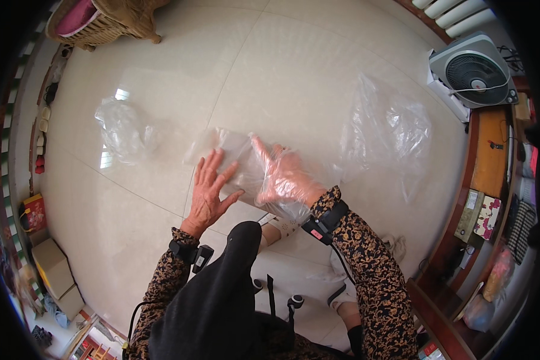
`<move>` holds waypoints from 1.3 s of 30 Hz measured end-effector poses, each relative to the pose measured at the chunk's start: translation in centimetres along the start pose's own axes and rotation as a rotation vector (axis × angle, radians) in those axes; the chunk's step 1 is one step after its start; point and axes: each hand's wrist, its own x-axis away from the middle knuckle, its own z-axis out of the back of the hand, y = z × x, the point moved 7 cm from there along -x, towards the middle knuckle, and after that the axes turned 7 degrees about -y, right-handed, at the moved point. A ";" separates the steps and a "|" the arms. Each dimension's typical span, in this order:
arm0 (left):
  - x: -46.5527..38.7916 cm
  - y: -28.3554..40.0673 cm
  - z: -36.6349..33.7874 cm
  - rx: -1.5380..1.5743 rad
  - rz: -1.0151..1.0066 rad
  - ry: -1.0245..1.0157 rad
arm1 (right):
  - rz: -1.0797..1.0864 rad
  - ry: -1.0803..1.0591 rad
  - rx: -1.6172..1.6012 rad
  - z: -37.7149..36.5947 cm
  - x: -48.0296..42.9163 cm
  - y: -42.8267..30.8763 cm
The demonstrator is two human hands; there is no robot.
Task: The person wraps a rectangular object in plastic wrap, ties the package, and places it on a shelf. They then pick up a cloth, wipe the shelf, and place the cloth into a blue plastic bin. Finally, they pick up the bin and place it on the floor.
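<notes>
Fingers spread, my left hand (pixel 210 189) lies flat over the near left part of a clear plastic bag (pixel 240 155). My right hand (pixel 285 173) is inside the clear film up to the wrist, with its fingers apart and the index finger pointing up and left. The bag looks layered and creased over a greyish, flat area; whether something lies within it I cannot tell. It is in front of my body, above the tiled floor. Both wrists carry black strapped devices.
Crumpled clear plastic (pixel 121 130) lies on the floor to the left. Another clear plastic bag (pixel 387 130) is spread at the right. A box fan (pixel 474 72) stands at far right by a wooden cabinet (pixel 490 153). A wicker chair (pixel 117 22) is at upper left, cardboard boxes (pixel 54 265) at lower left.
</notes>
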 end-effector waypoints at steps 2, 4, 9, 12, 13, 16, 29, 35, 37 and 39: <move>0.7 -2.0 1.0 0.194 0.157 0.233 | -0.009 0.012 -0.136 0.7 -0.7 1.2; 2.0 -4.0 1.2 0.233 0.317 0.417 | -0.023 -0.050 -0.387 0.8 -1.8 3.1; 2.2 -7.7 -6.7 1.247 0.745 0.020 | 0.099 -0.087 -0.810 1.1 -4.8 8.5; -1.1 -5.7 -9.7 1.515 0.595 -0.121 | 0.155 -0.060 -1.348 -0.9 -4.8 9.8; -2.2 -5.3 -10.5 1.538 0.590 -0.121 | 0.175 -0.041 -1.572 -1.7 -4.3 10.1; -4.5 -4.1 -11.0 1.643 0.520 -0.072 | 0.060 0.038 -1.697 -4.0 -3.3 9.8; -8.7 6.8 -0.8 1.253 0.144 -0.285 | 0.442 0.714 -1.416 -8.0 17.0 13.2; -12.8 8.5 -10.9 1.000 0.277 -0.656 | 0.127 0.923 -2.317 -22.1 26.8 14.7; -13.4 11.0 -12.8 0.489 -0.095 -0.586 | -0.003 0.963 -2.420 -24.3 29.2 13.0; -12.7 14.0 -14.9 0.357 -0.377 -0.616 | -0.075 0.977 -2.449 -25.0 30.9 11.4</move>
